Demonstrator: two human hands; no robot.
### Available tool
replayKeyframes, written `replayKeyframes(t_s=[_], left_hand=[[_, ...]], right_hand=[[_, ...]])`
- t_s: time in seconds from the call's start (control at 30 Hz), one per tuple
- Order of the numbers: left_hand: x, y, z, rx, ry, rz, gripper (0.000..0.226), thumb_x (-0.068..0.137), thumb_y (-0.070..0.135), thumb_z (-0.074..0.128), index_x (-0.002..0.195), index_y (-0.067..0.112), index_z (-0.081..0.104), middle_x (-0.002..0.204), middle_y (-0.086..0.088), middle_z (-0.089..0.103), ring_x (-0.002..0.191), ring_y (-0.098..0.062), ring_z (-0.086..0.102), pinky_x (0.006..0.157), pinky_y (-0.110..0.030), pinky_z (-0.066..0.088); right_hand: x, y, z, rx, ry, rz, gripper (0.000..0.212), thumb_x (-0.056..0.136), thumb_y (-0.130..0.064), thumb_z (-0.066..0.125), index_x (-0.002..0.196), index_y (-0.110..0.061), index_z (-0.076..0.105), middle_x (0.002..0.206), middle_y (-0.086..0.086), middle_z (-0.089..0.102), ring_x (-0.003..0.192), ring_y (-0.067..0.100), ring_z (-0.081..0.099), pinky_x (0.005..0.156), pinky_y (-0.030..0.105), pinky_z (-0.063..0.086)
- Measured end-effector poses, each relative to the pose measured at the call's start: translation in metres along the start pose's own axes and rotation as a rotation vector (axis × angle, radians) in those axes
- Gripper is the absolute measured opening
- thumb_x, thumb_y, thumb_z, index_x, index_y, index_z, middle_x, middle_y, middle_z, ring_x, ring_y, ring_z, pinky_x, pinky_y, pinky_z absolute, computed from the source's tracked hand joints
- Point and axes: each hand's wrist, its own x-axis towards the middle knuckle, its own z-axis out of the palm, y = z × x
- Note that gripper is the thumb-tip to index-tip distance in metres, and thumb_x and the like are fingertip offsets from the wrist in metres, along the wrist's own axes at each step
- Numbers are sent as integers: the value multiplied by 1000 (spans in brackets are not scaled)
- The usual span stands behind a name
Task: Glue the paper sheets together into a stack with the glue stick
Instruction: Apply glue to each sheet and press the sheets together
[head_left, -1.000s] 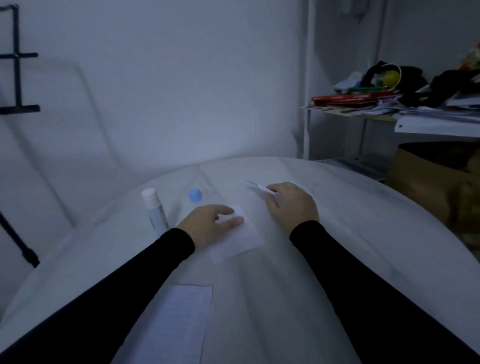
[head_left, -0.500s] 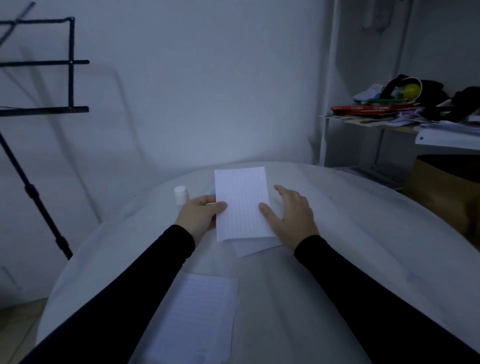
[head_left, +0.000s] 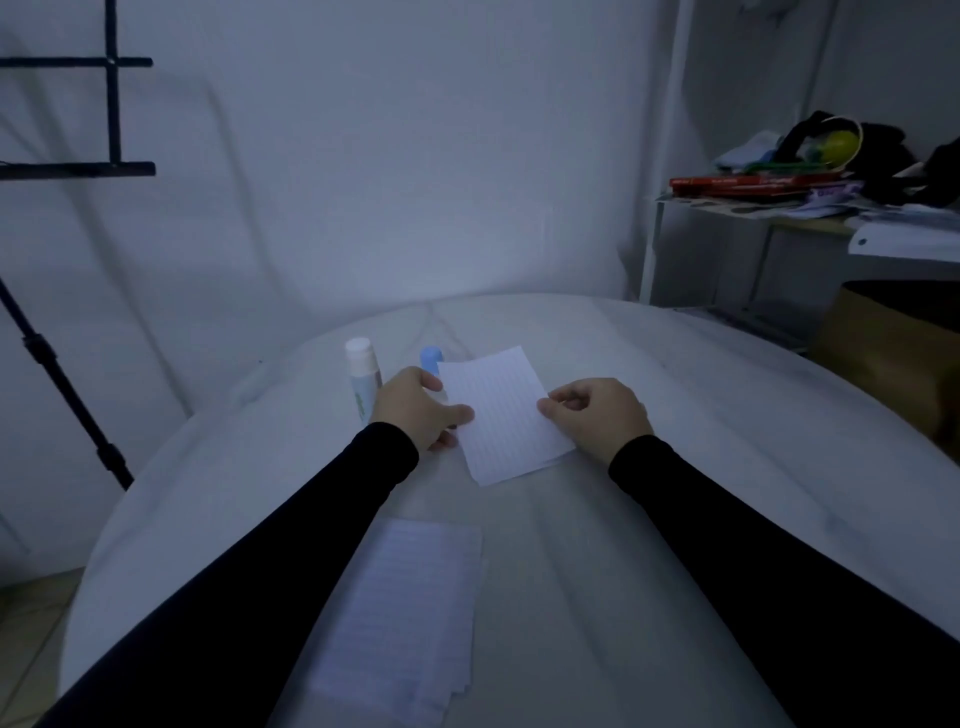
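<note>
Lined sheet (head_left: 503, 410) pinched at both side edges, left hand (head_left: 415, 408) and right hand (head_left: 597, 413), squaring it onto sheets beneath; uncapped glue stick (head_left: 362, 376) upright beside, within reach.

I see the sheet (head_left: 506, 413) flat on the table (head_left: 701, 467), between my left hand (head_left: 415, 410) and right hand (head_left: 597, 415). The glue stick (head_left: 362, 374) stands behind the left hand, its cap (head_left: 431, 358) just right, maybe touching the sheet. The paper pile (head_left: 400, 618) lies nearer me.
</note>
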Motion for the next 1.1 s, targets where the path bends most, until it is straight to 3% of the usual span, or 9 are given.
replayKeyframes(t_s=[0.13,0.33,0.43,0.53,0.67,0.8,0.9,1.0,1.1], left_hand=[[1,-3,2,90,2,17,40,76,11,78,104,11,49,80,-12,67,45,-16,58,38,-19,48],[4,-5,4,153,-6,39,36,75,14,78,100,12,51,79,-10,67,48,-18,59,49,-25,52],[6,-7,6,227,-1,63,33,74,16,79,95,11,54,78,-9,67,50,-20,61,56,-31,57],[7,-8,7,439,19,127,33,75,25,78,96,13,57,86,0,59,69,-18,60,65,-29,52],[11,-8,6,613,37,281,39,80,36,73,111,16,59,111,-5,55,99,-19,53,79,-23,36],[12,-10,13,776,-173,403,52,90,43,59,135,18,50,146,-3,42,133,-20,40,107,-27,27],[10,-14,16,1001,-267,340,56,94,54,42,142,25,40,149,2,39,134,-22,39,109,-36,30],[10,-12,16,1039,-294,299,62,94,58,38,148,27,31,156,8,27,140,-20,31,114,-37,26],[6,-6,17,1058,-255,293,60,91,58,45,139,21,47,145,-2,46,130,-22,44,107,-36,36]], right_hand=[[-2,1,1,-78,-8,-7,20,81,-45,64,91,-29,71,75,-17,58,93,11,60,98,33,38],[1,2,4,-154,32,-44,21,82,-46,62,93,-30,70,75,-18,57,80,7,50,88,31,29],[0,1,5,-211,18,-68,22,82,-46,61,95,-30,69,77,-17,59,85,8,56,84,31,25],[-2,0,6,-284,17,-96,23,82,-45,60,99,-30,68,84,-15,62,95,11,59,84,32,24],[-2,-6,7,-381,47,-245,33,87,-44,55,116,-30,62,120,-6,58,116,18,50,93,34,31],[-12,-22,12,-486,-290,-458,45,97,-45,38,138,-27,44,151,-10,33,138,9,30,109,40,22],[-17,-24,12,-551,-501,-397,53,99,-48,25,146,-25,29,157,-11,19,144,11,19,114,50,14],[-14,-22,10,-663,-541,-340,57,100,-48,20,151,-22,15,159,-9,9,146,10,12,115,55,5],[-13,-20,10,-737,-486,-309,59,100,-47,19,150,-17,17,159,-5,13,145,12,17,113,57,3]])
